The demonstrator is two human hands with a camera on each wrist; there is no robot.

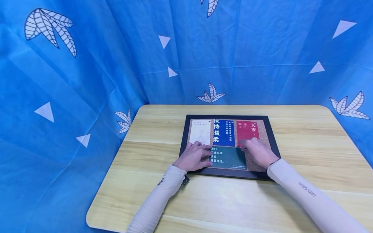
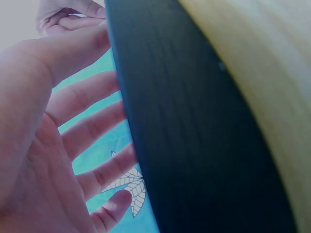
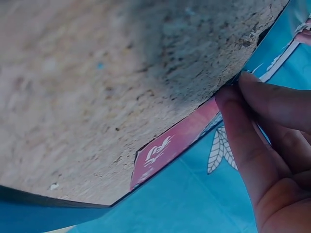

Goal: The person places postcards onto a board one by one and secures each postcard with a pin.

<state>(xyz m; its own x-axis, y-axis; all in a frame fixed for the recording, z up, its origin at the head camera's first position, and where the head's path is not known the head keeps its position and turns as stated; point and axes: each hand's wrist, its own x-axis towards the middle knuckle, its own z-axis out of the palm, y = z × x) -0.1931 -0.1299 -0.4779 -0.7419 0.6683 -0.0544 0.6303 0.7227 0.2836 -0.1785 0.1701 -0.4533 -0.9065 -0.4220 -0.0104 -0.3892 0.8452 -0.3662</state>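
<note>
A cork board [image 1: 264, 163] in a black frame [image 1: 227, 117] lies on the table. Across its lower part is a green card [image 1: 230, 158] with white writing. My left hand [image 1: 196, 157] rests with spread fingers over this card's left part, just below a white card [image 1: 201, 129]. At the green card's upper right corner, the thumb and forefinger of my right hand [image 1: 256, 152] pinch a small pin-like thing, mostly hidden by the fingertips. Above that hand, a red card [image 1: 244, 131] is partly covered. A blue card [image 1: 224, 132] sits between the white and red ones.
The wooden table [image 1: 145, 152] extends around the board, its rounded left edge showing. A blue curtain [image 1: 247, 48] with white leaves and triangles hangs behind and to the left. A dark wrist strap [image 1: 185, 180] shows at the left sleeve.
</note>
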